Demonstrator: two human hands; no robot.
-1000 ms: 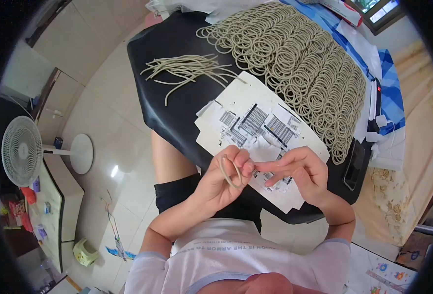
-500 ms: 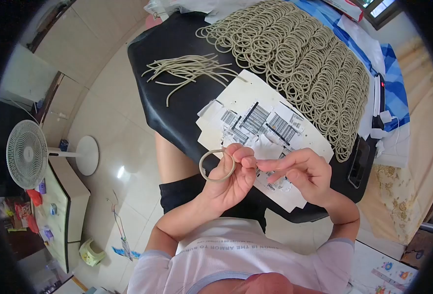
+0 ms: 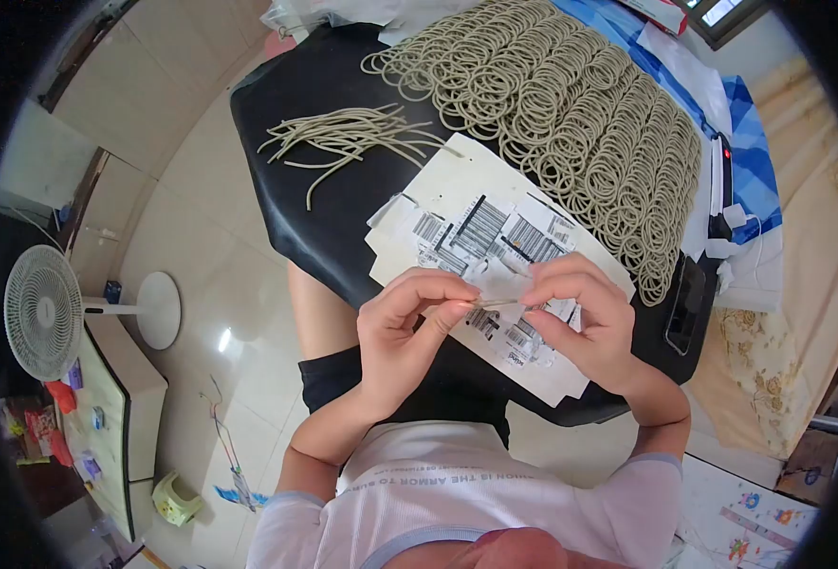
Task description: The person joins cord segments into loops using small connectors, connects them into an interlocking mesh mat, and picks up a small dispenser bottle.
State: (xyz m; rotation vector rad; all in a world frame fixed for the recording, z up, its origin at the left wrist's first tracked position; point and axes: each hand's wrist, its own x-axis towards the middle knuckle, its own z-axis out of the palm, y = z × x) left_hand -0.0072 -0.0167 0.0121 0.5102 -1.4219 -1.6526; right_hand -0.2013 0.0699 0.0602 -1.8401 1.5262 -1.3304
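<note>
A beige cord ring (image 3: 497, 302) is stretched between my two hands and seen nearly edge-on. My left hand (image 3: 405, 327) pinches its left end between thumb and fingertips. The thumb and fingers of my right hand (image 3: 585, 318) close on its right end. Both hands hover over the near part of a pale cardboard sheet (image 3: 428, 194) covered with torn barcode labels. Beyond them, many finished rings (image 3: 570, 114) lie in overlapping rows. To the left of the sheet rests a loose pile of straight cord pieces (image 3: 352, 137).
Everything lies on a black-covered table (image 3: 276, 204). A phone (image 3: 686, 303) and a power strip (image 3: 720, 185) are at its right side. On the left, a white fan (image 3: 44, 311) stands on the tiled floor beside a cluttered low cabinet (image 3: 115, 417).
The ring was hanging open around my left thumb; now it is turned edge-on between both hands. My left hand has rotated palm-down, and my right hand has gripped the ring. The view shifted slightly.
</note>
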